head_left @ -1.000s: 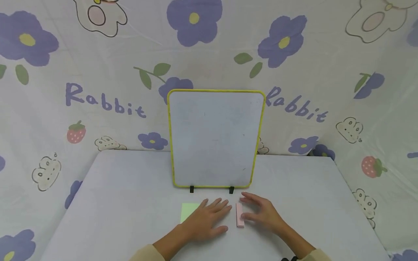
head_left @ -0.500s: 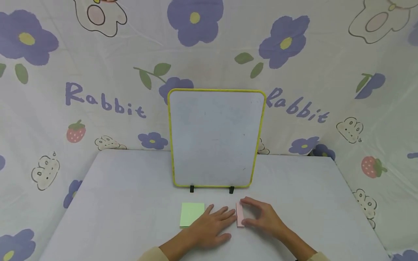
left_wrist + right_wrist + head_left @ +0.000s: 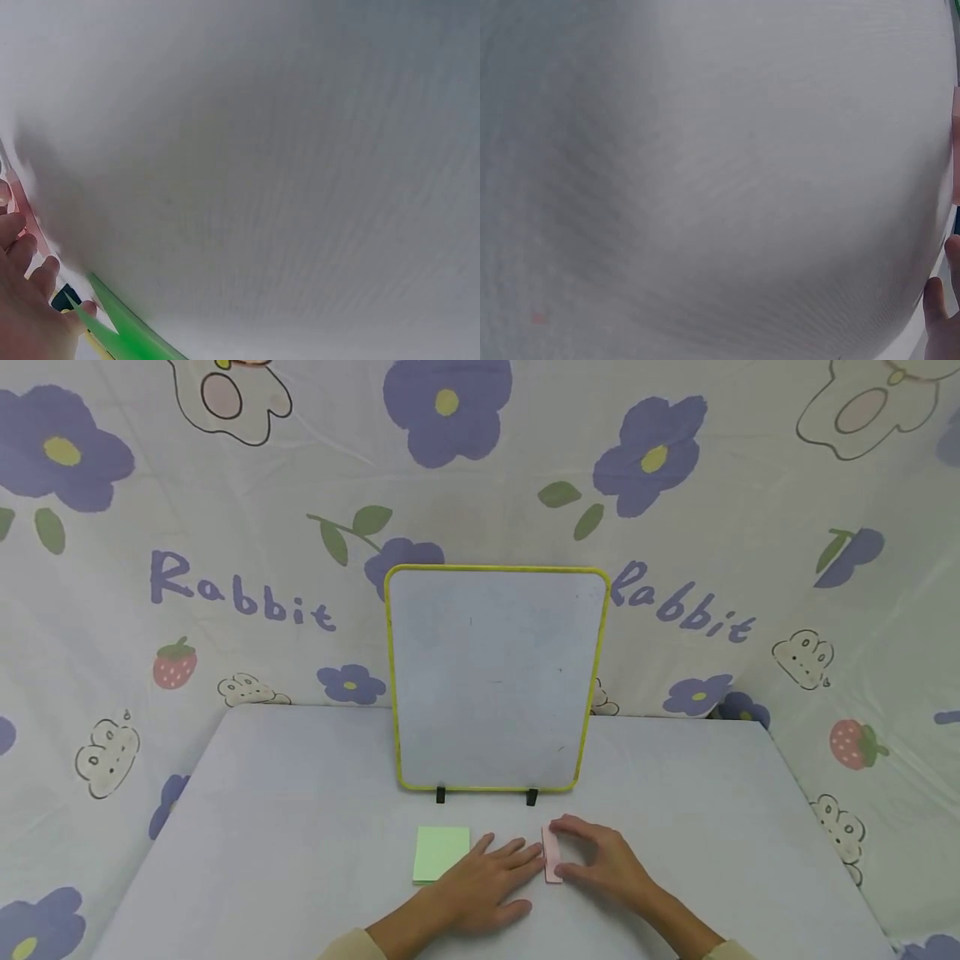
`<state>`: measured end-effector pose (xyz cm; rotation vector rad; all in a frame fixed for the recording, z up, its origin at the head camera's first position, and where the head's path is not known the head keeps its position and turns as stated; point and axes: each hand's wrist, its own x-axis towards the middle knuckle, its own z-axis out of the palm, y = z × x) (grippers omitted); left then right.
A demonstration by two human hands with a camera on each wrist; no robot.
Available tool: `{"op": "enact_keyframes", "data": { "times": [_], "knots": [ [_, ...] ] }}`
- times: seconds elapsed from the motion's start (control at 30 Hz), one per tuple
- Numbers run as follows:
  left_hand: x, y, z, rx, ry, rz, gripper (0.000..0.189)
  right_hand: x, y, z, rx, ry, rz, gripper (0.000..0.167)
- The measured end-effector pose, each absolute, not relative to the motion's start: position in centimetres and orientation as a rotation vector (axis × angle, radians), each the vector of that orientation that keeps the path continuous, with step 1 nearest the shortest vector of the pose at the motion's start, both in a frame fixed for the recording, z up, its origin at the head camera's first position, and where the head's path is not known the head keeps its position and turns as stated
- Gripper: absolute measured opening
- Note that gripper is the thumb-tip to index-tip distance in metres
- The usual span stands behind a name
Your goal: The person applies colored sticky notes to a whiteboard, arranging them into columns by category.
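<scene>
A narrow pink sticky-note pad point(image 3: 552, 855) lies on the white table in front of the whiteboard. My right hand point(image 3: 611, 860) is bent over its right side, index fingertip at the far end and thumb on the near end. My left hand point(image 3: 483, 887) lies palm down with spread fingers, its fingertips at the pad's left edge. Partly under the left wrist's line of sight is a square green sticky-note pad point(image 3: 438, 850), its near right corner covered by that hand. In the left wrist view, the green sheets point(image 3: 124, 326) splay apart in a V.
A whiteboard point(image 3: 495, 677) with a yellow rim stands upright behind the pads on small black feet point(image 3: 532, 797). Patterned cloth point(image 3: 480, 510) hangs behind and beside the white table point(image 3: 285, 827).
Both hands have come closer to the pink pad; my left hand slid right, uncovering more of the green pad. The right thumb moved down to the pink pad's near end, which has shifted slightly right.
</scene>
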<state>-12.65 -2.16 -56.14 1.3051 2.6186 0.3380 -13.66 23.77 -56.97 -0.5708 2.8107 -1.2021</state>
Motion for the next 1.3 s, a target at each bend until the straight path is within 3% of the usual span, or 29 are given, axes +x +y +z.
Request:
{"op": "enact_keyframes", "data": {
  "times": [1.3],
  "knots": [
    [-13.09, -1.64, -56.19, 1.280, 2.736, 0.370, 0.052, -14.31, 23.74, -56.44, -0.563, 2.754, -1.238, 0.034]
  ]
}}
